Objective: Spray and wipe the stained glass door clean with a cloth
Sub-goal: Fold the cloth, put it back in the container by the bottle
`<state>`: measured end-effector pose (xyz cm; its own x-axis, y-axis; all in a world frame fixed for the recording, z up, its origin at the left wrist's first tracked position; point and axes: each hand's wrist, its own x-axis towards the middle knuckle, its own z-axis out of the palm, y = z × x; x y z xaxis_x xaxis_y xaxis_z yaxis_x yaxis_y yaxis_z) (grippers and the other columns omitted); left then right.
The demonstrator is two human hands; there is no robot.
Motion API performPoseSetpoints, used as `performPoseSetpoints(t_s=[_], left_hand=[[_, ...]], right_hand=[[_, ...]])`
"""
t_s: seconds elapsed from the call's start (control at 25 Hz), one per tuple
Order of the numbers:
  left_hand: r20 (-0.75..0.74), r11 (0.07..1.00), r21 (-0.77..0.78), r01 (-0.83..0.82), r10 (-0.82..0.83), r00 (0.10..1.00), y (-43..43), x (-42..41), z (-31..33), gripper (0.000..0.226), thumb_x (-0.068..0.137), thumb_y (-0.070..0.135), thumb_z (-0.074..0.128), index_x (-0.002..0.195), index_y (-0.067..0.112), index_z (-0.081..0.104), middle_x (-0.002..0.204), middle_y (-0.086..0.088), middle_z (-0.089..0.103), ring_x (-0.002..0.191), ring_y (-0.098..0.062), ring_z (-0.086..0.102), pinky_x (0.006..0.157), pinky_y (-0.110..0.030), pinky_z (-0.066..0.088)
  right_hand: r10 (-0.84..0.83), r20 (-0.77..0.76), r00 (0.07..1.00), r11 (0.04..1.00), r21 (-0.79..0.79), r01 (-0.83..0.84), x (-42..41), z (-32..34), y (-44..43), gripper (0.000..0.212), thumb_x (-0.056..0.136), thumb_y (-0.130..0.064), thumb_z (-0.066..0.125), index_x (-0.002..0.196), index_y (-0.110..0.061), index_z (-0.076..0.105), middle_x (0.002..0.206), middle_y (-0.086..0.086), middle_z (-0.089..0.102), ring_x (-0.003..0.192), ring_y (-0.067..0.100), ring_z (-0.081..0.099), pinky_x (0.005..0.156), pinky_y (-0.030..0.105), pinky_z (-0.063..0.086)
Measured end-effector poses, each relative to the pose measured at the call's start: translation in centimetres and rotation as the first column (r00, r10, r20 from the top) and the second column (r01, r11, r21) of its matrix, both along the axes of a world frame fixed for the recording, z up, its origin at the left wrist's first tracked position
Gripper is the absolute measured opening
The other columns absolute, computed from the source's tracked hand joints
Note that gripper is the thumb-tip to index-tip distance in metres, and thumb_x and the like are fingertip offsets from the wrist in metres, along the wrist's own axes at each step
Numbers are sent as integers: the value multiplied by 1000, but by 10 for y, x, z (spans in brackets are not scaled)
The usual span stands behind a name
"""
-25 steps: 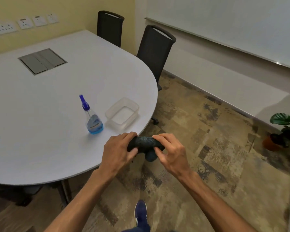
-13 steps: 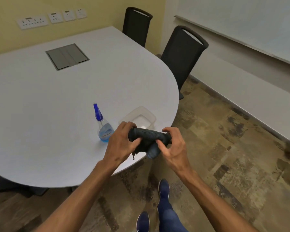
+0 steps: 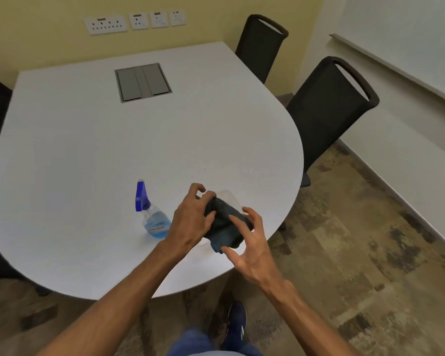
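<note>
The fingers (image 3: 208,199) of the left hand (image 3: 190,222) are being curled round the dark cloth (image 3: 224,227). The right hand (image 3: 252,250) is being spread, finger and thumb pinching the cloth's near end. The cloth is being held bunched over the table (image 3: 88,150) edge, perhaps above a clear tub (image 3: 230,197). It is being judged soft and light, best gripped in a fold.

One cloth (image 3: 225,222), one spray bottle (image 3: 152,217), two chairs (image 3: 326,106), seemingly one tub (image 3: 229,197).
</note>
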<state>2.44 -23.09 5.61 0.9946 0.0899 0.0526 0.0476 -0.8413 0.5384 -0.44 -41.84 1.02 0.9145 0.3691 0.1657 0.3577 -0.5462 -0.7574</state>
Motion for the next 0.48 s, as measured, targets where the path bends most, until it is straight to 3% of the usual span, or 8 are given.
performPoseSetpoints(t_s=[0.12,0.2,0.28,0.48], left_hand=[[-82,998,63,-1,6,997,-9,30,-9,35,92,25,67,125,20,58,146,-3,36,112,-25,62,96,-37,57],[-130,994,104,21,-7,992,-16,49,-17,36,92,24,66,127,20,58,149,-1,34,112,-24,62,97,-37,55],[-154,990,128,51,-31,988,-21,68,-25,41,91,22,65,130,19,55,149,-1,33,109,-26,63,96,-38,55],[-204,971,188,145,-105,973,-18,113,-53,36,90,16,63,124,13,53,145,-7,36,98,-27,61,83,-37,57]], right_hand=[[23,-21,999,1000,-20,-24,24,-16,-6,59,84,-23,80,137,-27,57,156,-4,22,136,2,26,110,3,26],[-14,-38,999,1000,-27,13,38,-25,-7,44,87,-21,77,128,-23,63,152,-1,29,132,6,31,113,14,34],[-47,-109,993,997,-66,40,51,-33,-5,44,90,-21,75,132,-20,61,153,4,31,133,12,35,114,21,38],[-62,-264,962,986,-164,18,80,-46,10,53,92,-16,72,141,-17,52,156,6,28,137,19,37,113,15,34]])
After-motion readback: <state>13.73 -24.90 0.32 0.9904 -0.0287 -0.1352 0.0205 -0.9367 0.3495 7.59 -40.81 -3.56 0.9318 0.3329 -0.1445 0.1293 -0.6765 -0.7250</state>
